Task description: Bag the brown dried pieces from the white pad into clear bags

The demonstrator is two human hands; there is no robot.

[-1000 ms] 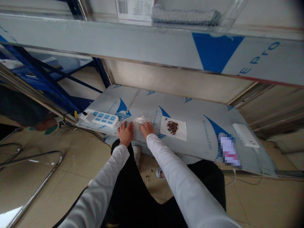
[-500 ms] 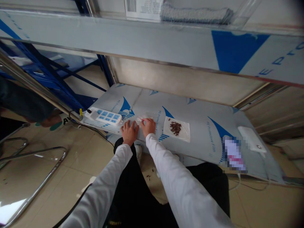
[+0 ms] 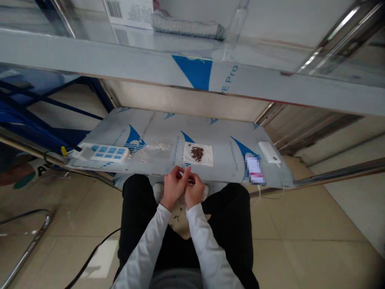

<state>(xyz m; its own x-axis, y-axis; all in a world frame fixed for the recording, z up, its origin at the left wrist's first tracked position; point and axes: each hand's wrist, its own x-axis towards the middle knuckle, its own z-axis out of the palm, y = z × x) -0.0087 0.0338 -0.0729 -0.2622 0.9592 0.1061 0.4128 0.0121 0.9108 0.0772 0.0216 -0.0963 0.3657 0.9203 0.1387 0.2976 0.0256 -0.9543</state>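
Note:
My left hand (image 3: 173, 185) and my right hand (image 3: 195, 189) are brought together just off the front edge of the low shelf, above the gap between my knees. Their fingertips meet and curl inward in a pinch; whatever may be between them is too small or hidden to make out. Just beyond them lies a white sheet (image 3: 207, 160) with a heap of small dark brown stick-like pieces (image 3: 197, 153). Left of the sheet, thin clear plastic (image 3: 142, 155) lies crumpled on the shelf.
A white power strip (image 3: 110, 152) with blue sockets lies at the shelf's left end. To the right are a blurred-out phone-like thing (image 3: 254, 168) and a white device (image 3: 268, 152) with a cable. An upper shelf (image 3: 135, 60) crosses overhead. A chair's metal leg (image 3: 33, 245) stands lower left.
Both hands have left the clear plastic on the shelf and come together nearer my body, in front of the white sheet. My view has turned to the right.

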